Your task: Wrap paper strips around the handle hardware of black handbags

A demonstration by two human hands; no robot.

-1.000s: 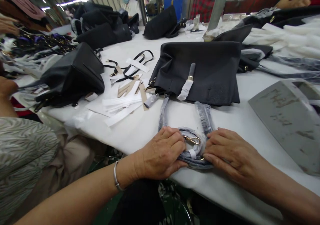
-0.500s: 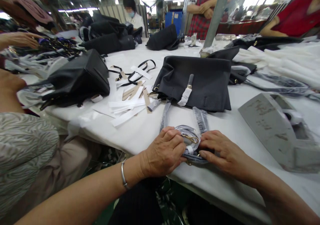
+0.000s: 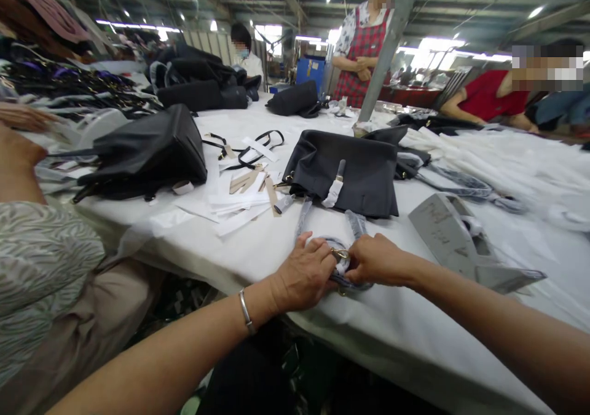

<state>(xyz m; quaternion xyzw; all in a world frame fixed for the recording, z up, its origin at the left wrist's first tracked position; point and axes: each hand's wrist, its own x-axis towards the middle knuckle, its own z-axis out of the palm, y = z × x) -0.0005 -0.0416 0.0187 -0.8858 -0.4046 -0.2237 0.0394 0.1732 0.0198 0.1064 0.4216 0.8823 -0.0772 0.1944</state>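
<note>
A black handbag (image 3: 364, 172) lies on the white-covered table in front of me, with a white-wrapped tab on its side. Its plastic-wrapped handles (image 3: 303, 219) stretch towards me. Near the table's edge, between my hands, is a coiled strap (image 3: 335, 241) in clear wrapping, with a gold clasp (image 3: 340, 253) on top. My left hand (image 3: 304, 275) curls round the coil's left side. At the right side, my right hand (image 3: 375, 260) has its fingers bent and pressed together on the strap; the fingertips are partly hidden.
Paper and beige strips (image 3: 244, 201) and thin black straps (image 3: 260, 150) lie left of the bag. Another black bag (image 3: 152, 150) sits farther left, beside a co-worker's arm. A grey tape dispenser (image 3: 433, 227) stands right, near a metal post (image 3: 385, 58). Other people are beyond.
My right hand has gone from spread fingers beside the coil to closed fingers gripping its right side. My left hand stays on the coil. The view has tilted up.
</note>
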